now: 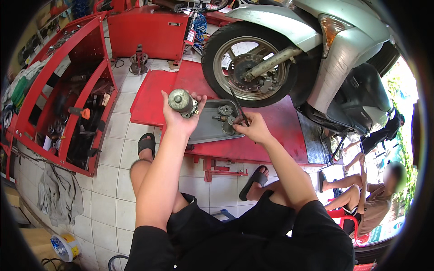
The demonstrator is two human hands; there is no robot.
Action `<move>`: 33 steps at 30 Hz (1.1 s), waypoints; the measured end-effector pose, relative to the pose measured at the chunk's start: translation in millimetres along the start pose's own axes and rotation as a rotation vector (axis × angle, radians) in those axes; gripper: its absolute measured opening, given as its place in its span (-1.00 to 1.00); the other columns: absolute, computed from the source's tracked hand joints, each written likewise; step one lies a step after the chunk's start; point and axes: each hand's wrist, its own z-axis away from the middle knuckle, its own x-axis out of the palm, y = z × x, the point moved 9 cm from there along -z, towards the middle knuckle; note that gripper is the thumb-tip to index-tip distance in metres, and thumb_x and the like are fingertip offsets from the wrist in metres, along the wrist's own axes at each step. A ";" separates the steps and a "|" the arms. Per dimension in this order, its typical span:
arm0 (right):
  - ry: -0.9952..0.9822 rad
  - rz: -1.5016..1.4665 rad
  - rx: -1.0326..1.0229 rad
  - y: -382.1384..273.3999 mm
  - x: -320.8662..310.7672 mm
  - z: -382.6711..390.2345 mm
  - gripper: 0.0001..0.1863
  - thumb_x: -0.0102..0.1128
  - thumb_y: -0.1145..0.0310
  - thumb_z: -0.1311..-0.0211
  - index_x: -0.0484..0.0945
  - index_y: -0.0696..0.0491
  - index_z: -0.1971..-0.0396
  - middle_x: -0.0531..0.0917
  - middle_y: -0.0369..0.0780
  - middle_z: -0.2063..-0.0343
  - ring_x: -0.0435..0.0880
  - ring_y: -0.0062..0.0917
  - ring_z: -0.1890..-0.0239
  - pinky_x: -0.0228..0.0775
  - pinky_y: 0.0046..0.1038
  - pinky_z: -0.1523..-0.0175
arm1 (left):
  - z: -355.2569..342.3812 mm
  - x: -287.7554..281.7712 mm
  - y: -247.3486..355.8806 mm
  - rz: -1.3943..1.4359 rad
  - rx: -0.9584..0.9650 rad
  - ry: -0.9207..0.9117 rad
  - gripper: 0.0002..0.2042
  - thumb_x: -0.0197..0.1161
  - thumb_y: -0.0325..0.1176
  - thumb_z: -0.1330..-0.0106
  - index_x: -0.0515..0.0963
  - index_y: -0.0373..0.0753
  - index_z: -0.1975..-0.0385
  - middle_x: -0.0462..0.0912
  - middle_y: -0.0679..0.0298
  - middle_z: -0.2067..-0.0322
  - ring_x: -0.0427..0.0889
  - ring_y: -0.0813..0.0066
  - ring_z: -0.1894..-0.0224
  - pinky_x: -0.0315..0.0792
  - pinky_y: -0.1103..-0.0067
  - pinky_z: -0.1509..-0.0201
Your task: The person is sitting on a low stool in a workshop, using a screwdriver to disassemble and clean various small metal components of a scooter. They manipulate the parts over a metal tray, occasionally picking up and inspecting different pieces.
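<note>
My left hand is closed around a starter motor, a dull metal cylinder with a round boss on its upturned end. It is held up over the left end of a grey metal tray. My right hand pinches a thin, dark, rod-like tool that points up and away, above the tray's right side. Its exact kind is unclear. Inside the tray, near those fingers, lie a metal housing piece, a small part with a shaft and a round metal part.
The tray rests on a red lift platform. Just beyond it stands a silver scooter's front wheel. A red tool cart is at left, a metal stand behind. At right a person sits on a red chair.
</note>
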 end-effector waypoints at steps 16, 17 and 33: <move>-0.426 0.253 -0.125 91.2 121.5 80.3 -0.69 0.41 0.15 -0.06 0.68 0.13 0.43 0.69 -0.09 0.56 0.70 -0.14 0.46 0.55 -0.26 0.26 | -19.3 -35.1 4.3 -0.186 0.009 0.170 -0.67 -0.10 -0.24 -0.34 0.44 -0.45 0.34 0.51 -0.01 0.36 0.52 0.07 0.26 0.42 0.08 -0.32; -0.443 0.299 -0.207 102.0 132.1 94.9 -0.65 0.39 0.08 -0.09 0.67 0.13 0.49 0.68 -0.06 0.55 0.68 -0.07 0.42 0.54 -0.19 0.22 | -14.3 -32.9 10.6 -0.209 0.029 0.175 -0.67 -0.10 -0.24 -0.35 0.44 -0.46 0.34 0.50 -0.02 0.37 0.51 0.07 0.26 0.42 0.08 -0.33; -0.995 0.618 0.064 258.2 291.2 190.1 -0.66 0.28 0.07 -0.14 0.67 0.10 0.38 0.70 -0.01 0.32 0.70 -0.09 0.17 0.56 -0.10 0.07 | 72.3 -73.4 159.7 -0.196 0.200 0.268 -0.72 0.02 -0.33 -0.34 0.40 -0.52 0.34 0.42 -0.02 0.36 0.45 0.11 0.25 0.42 0.11 -0.36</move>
